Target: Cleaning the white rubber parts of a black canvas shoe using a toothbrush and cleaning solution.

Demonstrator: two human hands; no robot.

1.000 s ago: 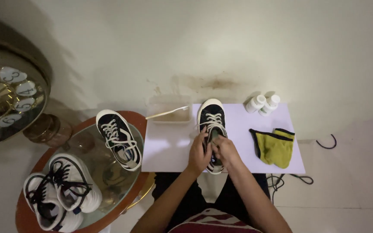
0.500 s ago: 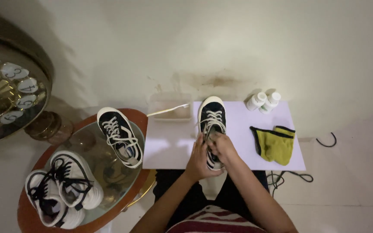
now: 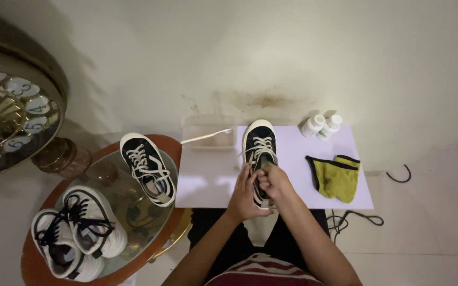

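Change: half a second ago both hands sat a little lower on the shoe; now they have drawn together nearer its middle, fingers bunched over the lacing. A second ago they were in much the same spot, so the movement is small, a working of the laces rather than any shift of the shoe.
Meaning: the shoe itself has not moved on the board; the work in hand stays at the laces, and I judge it mid-way, not finished.
Left hand (image 3: 244,189): curled, fingers closed around the white laces (image 3: 261,145) at the shoe's middle, thumb toward 12 o'clock.
Right hand (image 3: 274,181): fingers pinched shut on the lace just beside the left hand; the two hands touch.
Black sneaker (image 3: 259,143): lies on the white board (image 3: 208,180), toe pointing to 12 o'clock, heel hidden under the hands at 6 o'clock.
Laces versus fingers: the laced upper part shows free at 12 o'clock of the fingertips; the held part is covered, so the exact grip cannot be told.
At 3 o'clock: a yellow cloth (image 3: 337,178) with dark trim, well apart from the hands.
At 1 o'clock: two small white bottles (image 3: 322,126).
At 9 o'clock: a second black sneaker (image 3: 148,168) on a round glass table (image 3: 172,222), with two white sneakers (image 3: 78,233) at 8 o'clock.
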